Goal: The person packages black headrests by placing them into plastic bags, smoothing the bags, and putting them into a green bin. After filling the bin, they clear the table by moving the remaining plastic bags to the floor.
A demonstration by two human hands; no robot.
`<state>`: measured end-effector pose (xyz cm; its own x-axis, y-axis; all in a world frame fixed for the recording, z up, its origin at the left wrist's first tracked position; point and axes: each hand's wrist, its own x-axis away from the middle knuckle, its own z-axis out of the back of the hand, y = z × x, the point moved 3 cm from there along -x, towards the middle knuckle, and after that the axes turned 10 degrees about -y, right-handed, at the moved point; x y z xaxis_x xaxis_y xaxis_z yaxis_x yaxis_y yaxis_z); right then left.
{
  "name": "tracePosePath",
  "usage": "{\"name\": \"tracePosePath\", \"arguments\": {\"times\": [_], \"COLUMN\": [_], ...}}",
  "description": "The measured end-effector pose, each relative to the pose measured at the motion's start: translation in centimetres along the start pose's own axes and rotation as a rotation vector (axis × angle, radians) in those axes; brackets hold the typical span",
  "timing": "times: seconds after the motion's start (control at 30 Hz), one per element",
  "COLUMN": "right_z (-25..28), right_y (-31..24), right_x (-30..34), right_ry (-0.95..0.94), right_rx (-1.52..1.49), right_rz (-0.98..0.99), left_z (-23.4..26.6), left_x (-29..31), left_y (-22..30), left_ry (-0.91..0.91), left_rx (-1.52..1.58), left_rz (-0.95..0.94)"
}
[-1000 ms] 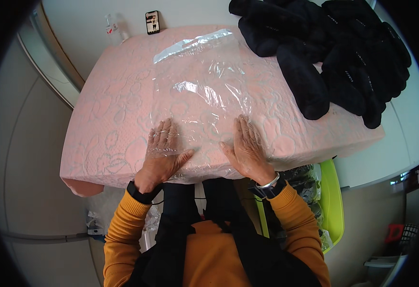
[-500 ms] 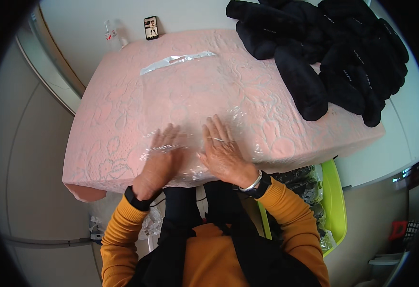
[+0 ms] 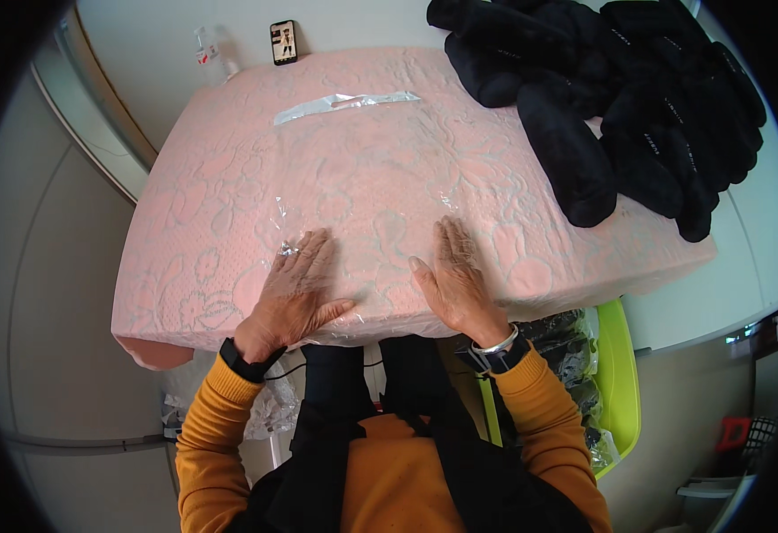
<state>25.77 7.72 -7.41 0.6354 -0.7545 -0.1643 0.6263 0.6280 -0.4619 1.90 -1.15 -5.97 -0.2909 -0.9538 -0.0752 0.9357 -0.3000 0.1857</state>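
Observation:
A clear plastic bag (image 3: 367,169) lies flat on the pink patterned cloth over the table, its white handle strip (image 3: 347,105) at the far end. My left hand (image 3: 295,289) rests open near the bag's left edge, fingers pointing away from me and thumb out to the right. Over by the right edge, my right hand (image 3: 460,280) also lies open, its thumb spread to the left. Both palms face down, and neither hand grips anything. The see-through film makes it hard to tell whether the hands are on top of it or inside.
Black plush, rounded pieces (image 3: 575,160) are heaped at the table's far right. A phone (image 3: 284,43) leans against the wall, with a clear bottle (image 3: 208,58) to its left. Below the table's right side stands a lime-green bin (image 3: 620,382) holding plastic-wrapped dark items.
My hands have moved apart, left hand leftward and right hand rightward. The film between them looks smoother, with fewer wrinkles. The whole view has shifted slightly.

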Motion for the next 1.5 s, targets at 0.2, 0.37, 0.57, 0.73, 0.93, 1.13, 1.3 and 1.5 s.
{"name": "tracePosePath", "arguments": {"times": [0.2,0.37,0.57,0.73,0.93,1.13,1.3,1.5], "right_z": [-0.5,1.5,6.8,4.3,1.6,1.3,2.2,2.6], "right_y": [-1.1,-5.7,-4.8,-4.6,-3.6,-0.7,1.0,1.7], "right_x": [1.3,4.0,3.8,1.2,0.7,2.4,2.9,4.1], "right_ry": [0.082,-0.165,0.053,0.139,-0.071,-0.215,-0.180,-0.091], "right_rx": [0.002,-0.182,-0.277,0.046,0.257,0.218,0.256,0.343], "right_rz": [0.050,0.267,0.352,0.376,0.322,0.221,0.190,0.185], "left_z": [0.6,1.3,4.2,4.4,0.3,-2.1,-0.2,0.4], "left_x": [0.0,0.7,4.0,2.1,-3.3,-0.8,1.4,3.5], "left_y": [-1.0,-0.6,5.7,10.6,7.6,2.4,-1.9,-4.9], "left_ry": [0.044,0.070,-0.046,-0.079,0.299,0.009,-0.091,-0.045], "left_rx": [0.041,-0.124,-0.039,0.222,0.096,-0.143,-0.085,-0.134], "left_rz": [-0.085,-0.195,-0.222,-0.216,-0.061,0.115,0.250,0.363]}}
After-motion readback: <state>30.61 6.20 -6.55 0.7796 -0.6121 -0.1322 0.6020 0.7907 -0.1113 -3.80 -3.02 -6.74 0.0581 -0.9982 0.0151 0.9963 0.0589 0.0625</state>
